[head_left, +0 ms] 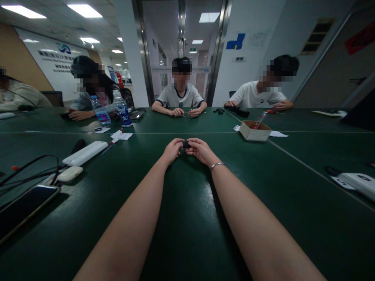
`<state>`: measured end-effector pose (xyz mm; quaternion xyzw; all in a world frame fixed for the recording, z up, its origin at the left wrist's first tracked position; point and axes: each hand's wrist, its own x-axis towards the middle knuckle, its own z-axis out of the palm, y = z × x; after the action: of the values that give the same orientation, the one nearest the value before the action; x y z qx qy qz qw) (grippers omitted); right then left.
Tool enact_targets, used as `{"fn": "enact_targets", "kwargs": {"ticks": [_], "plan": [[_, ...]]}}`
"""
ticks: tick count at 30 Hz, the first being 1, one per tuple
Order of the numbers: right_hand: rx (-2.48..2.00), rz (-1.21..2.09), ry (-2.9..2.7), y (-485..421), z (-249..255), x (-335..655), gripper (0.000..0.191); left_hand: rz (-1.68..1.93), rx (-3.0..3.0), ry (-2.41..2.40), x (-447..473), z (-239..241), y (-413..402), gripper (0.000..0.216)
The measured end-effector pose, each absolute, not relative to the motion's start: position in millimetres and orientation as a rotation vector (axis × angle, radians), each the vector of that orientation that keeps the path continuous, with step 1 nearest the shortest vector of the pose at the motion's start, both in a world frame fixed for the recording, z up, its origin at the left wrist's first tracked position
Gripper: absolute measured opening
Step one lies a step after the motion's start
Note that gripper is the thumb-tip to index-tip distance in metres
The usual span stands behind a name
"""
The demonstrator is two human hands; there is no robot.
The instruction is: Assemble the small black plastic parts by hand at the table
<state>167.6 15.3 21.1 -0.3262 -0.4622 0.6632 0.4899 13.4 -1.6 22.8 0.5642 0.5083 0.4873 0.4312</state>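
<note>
Head view: both hands (172, 151) (202, 150) in fingertip grip on a black object (186, 144), partly hidden, indistinct.

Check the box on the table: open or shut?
Open: the box shows its inside, and a red-and-clear stick pokes up out of it.

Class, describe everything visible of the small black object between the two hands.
The small black object looks compact, perhaps plastic; its parts are too small to make out. The left hand and right hand hold it from either side, partly covering it, over the green tabletop; contact with that is unclear.
</note>
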Motion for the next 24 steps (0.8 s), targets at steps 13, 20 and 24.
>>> {"fn": "enact_targets", "kwargs": {"ticks": [13,20,24], "plan": [[-0.793,1.612,-1.133,14.0,22.2,168.0,0.010,1.229,1.426,1.253,13.2,20.6,-0.4,0.025],[-0.812,1.609,-1.104,14.0,22.4,167.4,0.011,1.228,1.419,1.282,12.6,20.6,-0.7,0.021],[-0.795,1.603,-1.112,14.0,22.1,167.6,0.010,1.235,1.424,1.272,12.3,21.0,-1.7,0.021]]}}
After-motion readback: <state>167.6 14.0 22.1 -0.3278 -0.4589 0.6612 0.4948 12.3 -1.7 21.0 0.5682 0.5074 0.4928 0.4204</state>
